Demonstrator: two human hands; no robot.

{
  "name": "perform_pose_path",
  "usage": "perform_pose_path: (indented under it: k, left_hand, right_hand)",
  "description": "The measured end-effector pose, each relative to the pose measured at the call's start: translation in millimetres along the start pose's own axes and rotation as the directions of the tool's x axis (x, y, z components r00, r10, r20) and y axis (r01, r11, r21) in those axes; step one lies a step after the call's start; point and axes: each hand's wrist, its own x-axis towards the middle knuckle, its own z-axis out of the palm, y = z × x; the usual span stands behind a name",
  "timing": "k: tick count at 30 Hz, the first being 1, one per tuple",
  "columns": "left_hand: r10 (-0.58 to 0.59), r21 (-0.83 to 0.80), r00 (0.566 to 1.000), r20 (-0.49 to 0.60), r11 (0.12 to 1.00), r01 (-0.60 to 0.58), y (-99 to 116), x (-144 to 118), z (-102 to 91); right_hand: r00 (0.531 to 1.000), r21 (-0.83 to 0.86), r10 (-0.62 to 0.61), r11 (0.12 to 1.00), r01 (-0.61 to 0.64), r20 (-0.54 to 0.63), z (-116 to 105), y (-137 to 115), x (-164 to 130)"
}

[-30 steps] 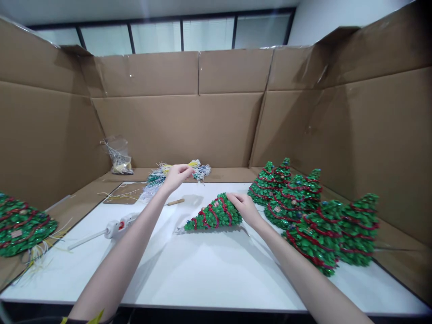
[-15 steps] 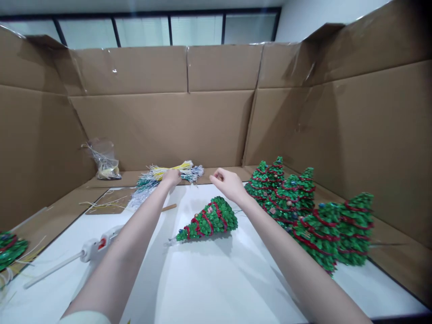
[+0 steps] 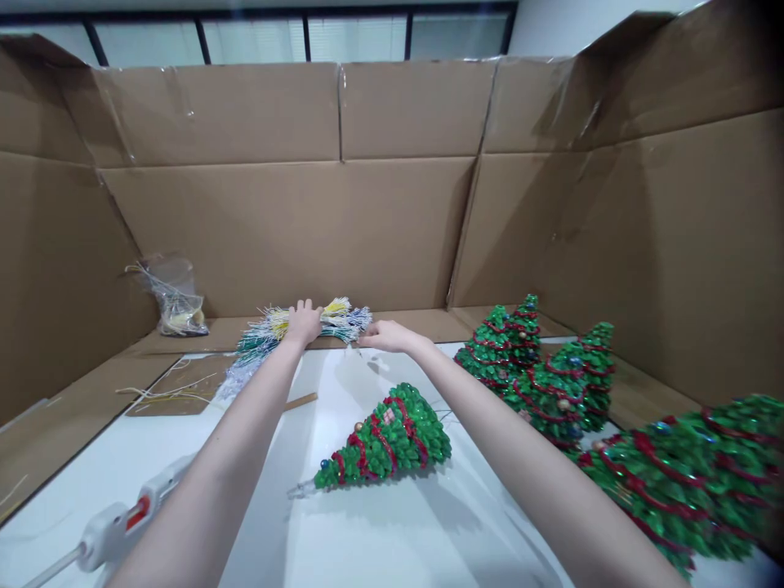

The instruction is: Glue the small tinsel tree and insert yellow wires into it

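Head camera showed, nearest to the person, a white glue gun [image 3: 113, 527] lying on the white table [image 3: 392, 539], left of and nearer than the small tree [image 3: 385, 441], the landmark for the rest. That small tree lay on its side in the middle of the table, its tip pointing left and toward the person, with neither hand touching it. To its right stood a cluster of green trees [image 3: 545, 367] wound with red cord, one of them large and blurred at the near right edge. Beyond the small tree and a little left lay a short wooden stick [image 3: 300, 401], and further left a brown card [image 3: 177, 384] with loose yellow strands on it. Past the tree, both arms reached to the far edge of the table. The left hand [image 3: 303, 320] rested flat, fingers spread, on top of the bundle of strands [image 3: 287, 327], a heap of yellow, green and white fibres; whether it gripped any could not be told. The right hand [image 3: 385, 335] lay just right of it, fingers extended low at the bundle's right end, touching the strand tips, nothing clearly clasped. Far left of the bundle sat a clear plastic bag [image 3: 171, 298]. Tall cardboard walls [image 3: 282, 212] enclosed the table, windows above them.
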Motion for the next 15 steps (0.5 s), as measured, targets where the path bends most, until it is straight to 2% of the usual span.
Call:
perform_pose_path:
  k: [5, 8, 15]
  left_hand:
    - [0.02, 0.021, 0.999, -0.036, 1.0, -0.019, 5.1, 3.5, 12.6]
    - [0.041, 0.015, 0.996, -0.074, 0.999, -0.04, 8.7, 3.6, 15.9]
    - [0.103, -0.035, 0.975, -0.195, 0.993, -0.112, 14.7, -5.4, 2.5]
  right_hand:
    - [1.0, 0.025, 0.002, 1.0, -0.003, 0.022, 4.3, 5.5, 1.2]
    - [1.0, 0.043, -0.009, 0.999, 0.009, -0.003, 5.6, 7.2, 0.0]
    - [0.994, 0.111, -0.018, 0.993, 0.03, -0.104, 7.7, 16.3, -4.7]
